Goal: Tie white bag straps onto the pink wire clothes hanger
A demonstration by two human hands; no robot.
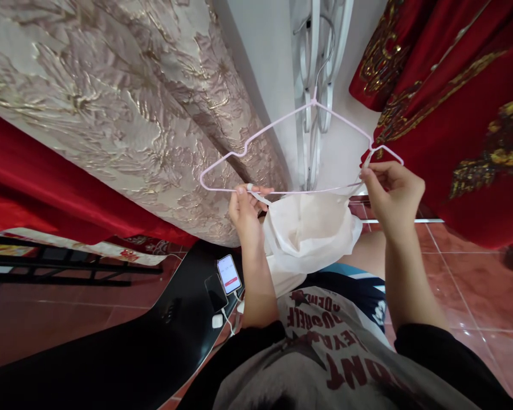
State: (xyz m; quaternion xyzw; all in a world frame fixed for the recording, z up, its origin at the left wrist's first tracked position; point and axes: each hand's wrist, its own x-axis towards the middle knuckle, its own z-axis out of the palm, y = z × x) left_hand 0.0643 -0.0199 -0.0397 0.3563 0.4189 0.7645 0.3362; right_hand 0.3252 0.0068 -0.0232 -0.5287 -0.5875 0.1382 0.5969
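A pale pink hanger (277, 121) hangs by its metal hook from a white rack. Below its lower bar is a thin white garment (312, 225) with narrow straps. My right hand (393, 191) pinches one strap (366, 162), which reaches up to the notch at the hanger's right shoulder. My left hand (247, 210) is closed at the left part of the lower bar, with the other strap (260, 198) running from its fingers to the garment. That strap lies low, by the bar, not at the left notch. A white band shows around a left finger.
Several white hangers (325, 108) hang behind. Cream floral cloth (154, 114) is close on the left, red embroidered cloth (461, 125) on the right. On a black surface (154, 347) lie a lit phone (229, 273), a dark phone (216, 293), cables and a white case (217, 321).
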